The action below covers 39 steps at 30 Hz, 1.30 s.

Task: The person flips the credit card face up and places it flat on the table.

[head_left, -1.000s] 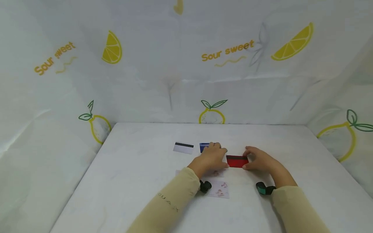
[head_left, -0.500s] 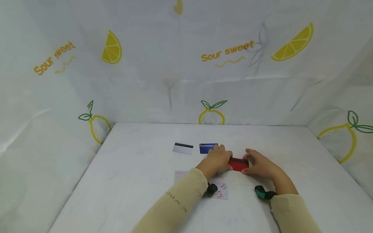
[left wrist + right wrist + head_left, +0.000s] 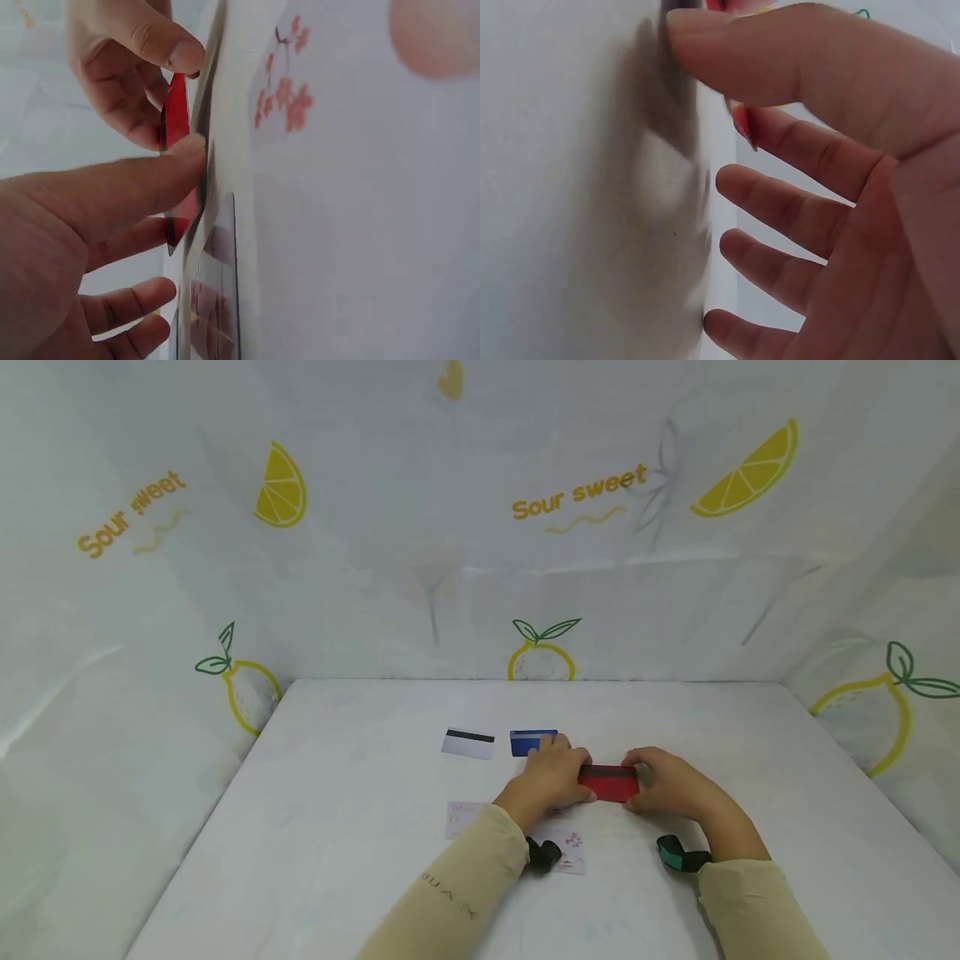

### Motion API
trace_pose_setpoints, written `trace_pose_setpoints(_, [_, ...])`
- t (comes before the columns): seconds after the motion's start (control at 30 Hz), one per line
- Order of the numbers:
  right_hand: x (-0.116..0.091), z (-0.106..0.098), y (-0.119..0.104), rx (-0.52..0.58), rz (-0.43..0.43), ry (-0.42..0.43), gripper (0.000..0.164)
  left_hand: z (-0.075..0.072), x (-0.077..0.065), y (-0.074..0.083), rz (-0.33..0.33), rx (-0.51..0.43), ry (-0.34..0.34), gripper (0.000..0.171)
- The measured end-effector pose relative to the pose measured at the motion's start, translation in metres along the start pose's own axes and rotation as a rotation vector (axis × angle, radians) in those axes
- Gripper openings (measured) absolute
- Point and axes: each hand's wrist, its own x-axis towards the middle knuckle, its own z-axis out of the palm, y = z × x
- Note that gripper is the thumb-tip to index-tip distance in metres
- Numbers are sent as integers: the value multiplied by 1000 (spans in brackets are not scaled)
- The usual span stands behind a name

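A red card with a dark stripe along its far edge is held between both hands, low over the white table. My left hand pinches its left end, thumb on the near edge and a finger at the far side. At the right end my right hand pinches it the same way; its other fingers spread loosely in the right wrist view. In the left wrist view, the red card stands slightly off the table, with a shadow beneath it. Just beyond the left fingers lies a blue card, partly covered by them.
A white card with a black stripe lies left of the blue one. Pale pink cards, one at the left and a flowered one, lie nearer, partly hidden under the left forearm. Printed white sheeting rises behind the table.
The red card has shifted a little toward me, then slightly left, with both hands on it. The left hand has moved nearer, uncovering more of the blue card.
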Motion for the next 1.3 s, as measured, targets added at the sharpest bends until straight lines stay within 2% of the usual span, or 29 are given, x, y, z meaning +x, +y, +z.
trace_pose_setpoints(0.2, [-6,-6,0,52,57,-2,62,-4,-5,-8,55,-95,19,56])
trace_pose_setpoints(0.37, [-9,-12,-1,93,71,1,64,-7,-3,-11,79,-128,31,56])
trace_pose_setpoints(0.47, [-9,-13,0,94,42,10,61,-6,-1,-13,93,-140,42,55])
trace_pose_setpoints(0.6, [-6,-12,-4,36,-2,45,57,-7,-2,-12,114,-147,80,52])
trace_pose_setpoints(0.83, [0,-2,-25,-97,-116,113,54,-8,-6,-6,164,-98,146,52])
trace_pose_setpoints(0.97, [2,3,-33,-122,-131,128,54,-7,-6,-6,173,-90,162,52])
trace_pose_setpoints(1.1, [3,3,-33,-93,-126,113,54,-8,-7,-8,179,-130,161,51])
trace_pose_setpoints(1.3, [-2,-6,-30,27,-102,106,56,-11,-5,-13,174,-230,144,69])
